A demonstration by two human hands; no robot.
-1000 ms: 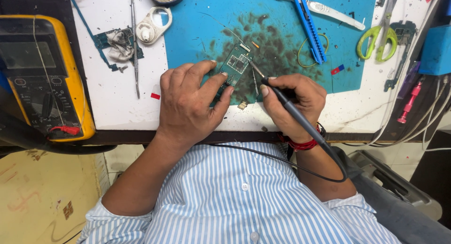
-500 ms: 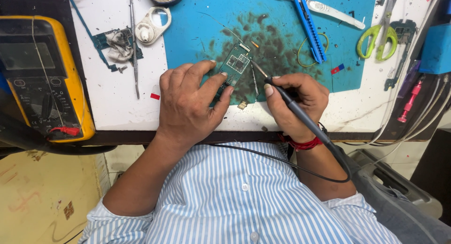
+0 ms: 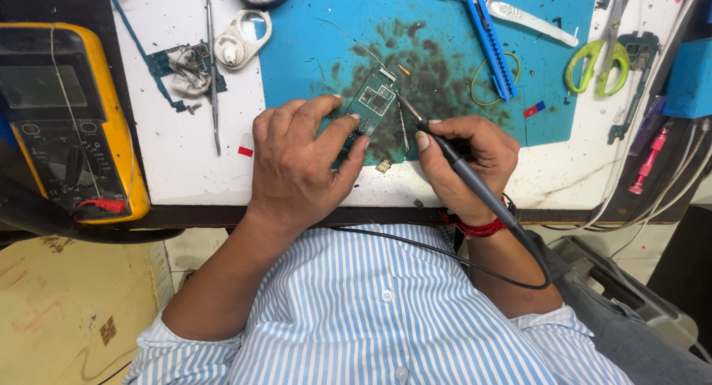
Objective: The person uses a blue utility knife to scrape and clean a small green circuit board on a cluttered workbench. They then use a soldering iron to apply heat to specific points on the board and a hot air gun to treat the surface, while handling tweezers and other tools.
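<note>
Circuit board [image 3: 373, 103]: small and green, it lies flat on the blue mat [image 3: 445, 29] at the near middle of the table [image 3: 185, 155]; its long axis runs from lower left to upper right, away from you
Left hand [image 3: 300, 162]: your grip is clamped on the board, index fingertip and thumb pinning its lower left end to the mat; the upper right end is left bare
Right hand [image 3: 467, 166]: your grip is closed pen-fashion around the black soldering iron [image 3: 463, 170], whose cable [image 3: 445, 255] loops back over your striped shirt
Iron tip [image 3: 404, 103]: it points up and left and stands just beside the board's right edge; you cannot tell from this view whether it touches
Key relation: the board lies up and left of your right grip, and the iron's shaft crosses the board's long axis at an angle; the left hand is the nearer one, already on the board
Surroundings: tweezers [image 3: 403, 125] lie between the two hands, a loose chip [image 3: 383, 165] near the mat's edge, a blue utility knife [image 3: 489, 40] and green scissors [image 3: 601, 55] farther right, a yellow multimeter [image 3: 70, 125] well apart at the left
</note>
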